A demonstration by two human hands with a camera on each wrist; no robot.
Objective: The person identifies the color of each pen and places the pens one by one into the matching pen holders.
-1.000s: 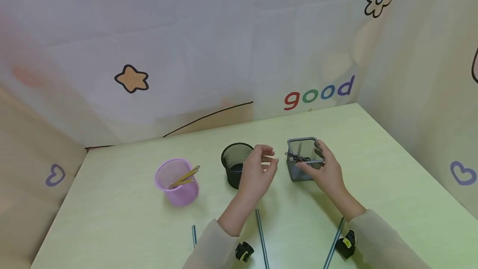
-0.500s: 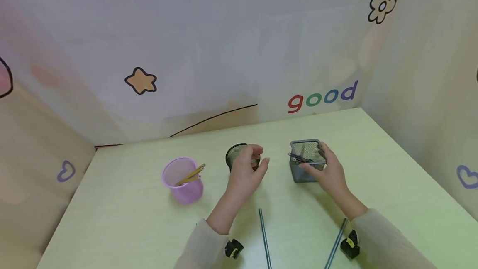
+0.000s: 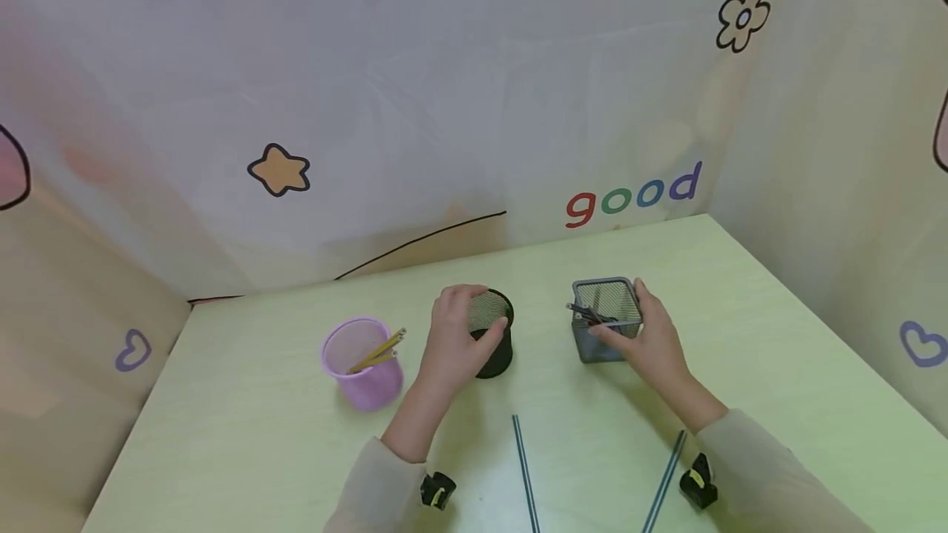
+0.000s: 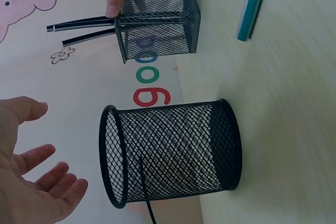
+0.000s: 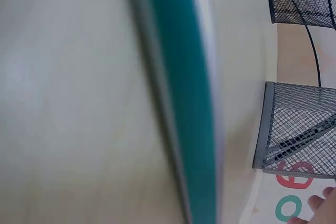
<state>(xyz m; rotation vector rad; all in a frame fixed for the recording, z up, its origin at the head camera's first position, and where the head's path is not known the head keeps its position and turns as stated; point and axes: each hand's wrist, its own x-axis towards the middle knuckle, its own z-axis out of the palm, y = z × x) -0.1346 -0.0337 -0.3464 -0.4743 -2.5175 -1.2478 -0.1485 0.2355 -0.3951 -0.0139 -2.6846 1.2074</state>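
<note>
My right hand (image 3: 655,344) grips the near right corner of a grey square mesh pen holder (image 3: 597,349), thumb on the near side. Several dark pencils (image 4: 84,25) lean out of its mouth. To its left stands a black round mesh pen holder (image 3: 498,359), upright on the table. Over its left side hovers my left hand (image 3: 454,344), fingers loosely bent and spread, holding nothing. In the left wrist view, a gap shows between the fingers and the black holder's rim (image 4: 113,156). The right wrist view catches only fingertips (image 5: 317,203) of my right hand.
A pink-purple cup (image 3: 374,389) with yellow pencils (image 3: 381,349) stands left of the black holder. Teal striped sticks (image 3: 524,467) lie on the near part of the table (image 3: 244,451). Printed cloth walls (image 3: 415,122) border the table at the back and sides.
My left hand has moved left, from the black holder's right side across to its left, uncovering more of it. My right hand keeps its grip on the square holder.
</note>
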